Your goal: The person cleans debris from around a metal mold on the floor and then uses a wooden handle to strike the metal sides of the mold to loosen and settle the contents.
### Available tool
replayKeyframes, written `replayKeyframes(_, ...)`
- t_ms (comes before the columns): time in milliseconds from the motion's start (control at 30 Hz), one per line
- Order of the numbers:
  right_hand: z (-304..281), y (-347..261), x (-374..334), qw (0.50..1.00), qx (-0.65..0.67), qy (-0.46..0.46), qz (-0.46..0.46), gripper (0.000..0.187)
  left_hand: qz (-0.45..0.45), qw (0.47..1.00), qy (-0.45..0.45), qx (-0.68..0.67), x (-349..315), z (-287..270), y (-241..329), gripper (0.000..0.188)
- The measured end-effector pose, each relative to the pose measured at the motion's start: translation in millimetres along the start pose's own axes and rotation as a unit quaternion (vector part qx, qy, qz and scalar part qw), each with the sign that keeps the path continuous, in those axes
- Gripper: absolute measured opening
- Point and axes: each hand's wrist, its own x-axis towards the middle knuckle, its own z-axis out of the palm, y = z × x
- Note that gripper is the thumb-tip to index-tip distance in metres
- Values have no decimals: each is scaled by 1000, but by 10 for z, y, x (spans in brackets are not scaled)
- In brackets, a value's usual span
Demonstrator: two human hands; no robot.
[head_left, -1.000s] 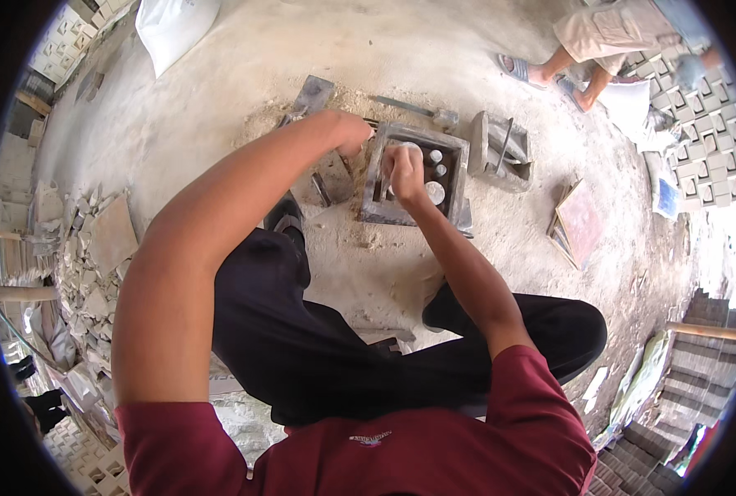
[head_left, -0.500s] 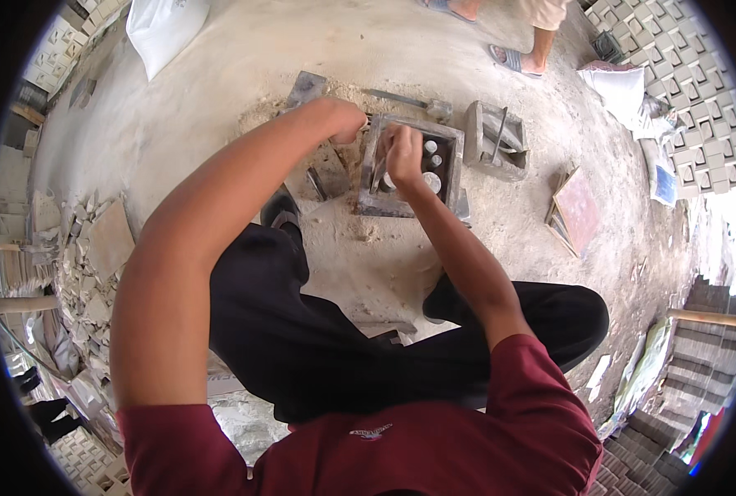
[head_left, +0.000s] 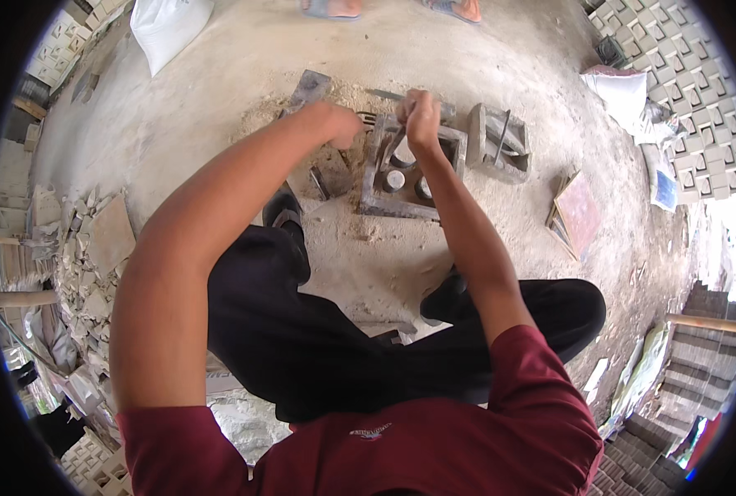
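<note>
My right hand (head_left: 421, 120) is closed on a flat-bladed tool (head_left: 403, 151) that resembles a small trowel. Its pale, dark-edged blade points down into a square grey mould box (head_left: 394, 205). Inside the box stand round pale-topped studs (head_left: 393, 180), partly covered by my hand and forearm. Just left of the box, my left hand (head_left: 340, 126) is closed, its fingertips turned away. Dark metal prongs (head_left: 368, 119) show beside its fingers; whether it grips them is hidden.
A second grey mould box (head_left: 500, 169) with a bar across it stands to the right. Reddish square plates (head_left: 578, 211) lie farther right. Broken pieces (head_left: 78, 281) are heaped at left, a white sack (head_left: 165, 33) at far left. Another person's sandalled foot (head_left: 335, 8) is at the top edge.
My right hand has lifted away from the box's interior toward its far edge, uncovering the blade. My left hand has barely moved. The other person's feet have shifted left.
</note>
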Motion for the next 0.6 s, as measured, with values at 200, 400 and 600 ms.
replayKeyframes(200, 96, 87, 293, 983, -171, -65, 8, 47, 12, 999, 17, -34, 122, 234, -167, 30)
replayKeyframes(400, -111, 248, 425, 993, -118, 25, 17, 43, -4, 999, 20, -32, 192, 197, -184, 30)
replayKeyframes(600, -235, 158, 377, 971, -185, 35, -149, 44, 25, 996, 39, -77, 205, 173, -174, 33)
